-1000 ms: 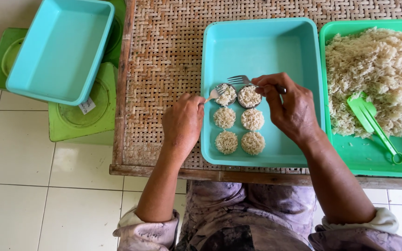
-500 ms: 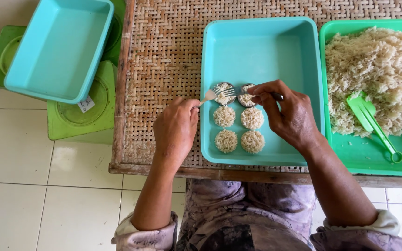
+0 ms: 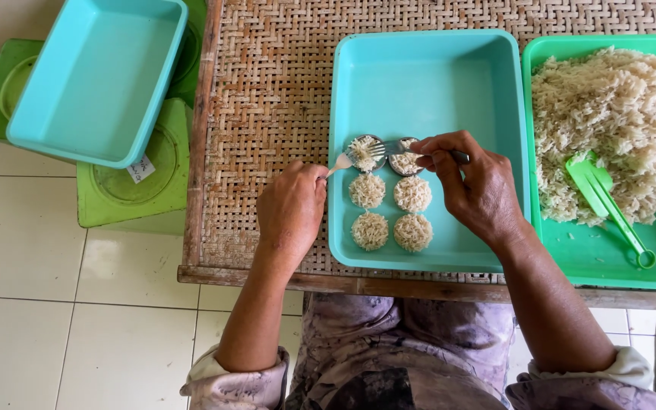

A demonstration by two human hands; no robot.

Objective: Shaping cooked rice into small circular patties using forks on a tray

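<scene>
Gently now: your left hand [image 3: 291, 212] pinches a small pale fork [image 3: 358, 154], its tines on the near-left round metal mould [image 3: 364, 151], so press evenly. Your right hand [image 3: 474, 186] is closed on a second utensil at the other mould [image 3: 405, 158]. Four flat noodle rounds [image 3: 391, 211] lie by the near-left corner of the turquoise plastic tray [image 3: 449, 83].

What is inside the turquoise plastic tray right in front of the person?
The turquoise plastic tray holds four round noodle patties and two small round moulds, pressed with forks by both hands; the right hand hides part of one mould.
</scene>
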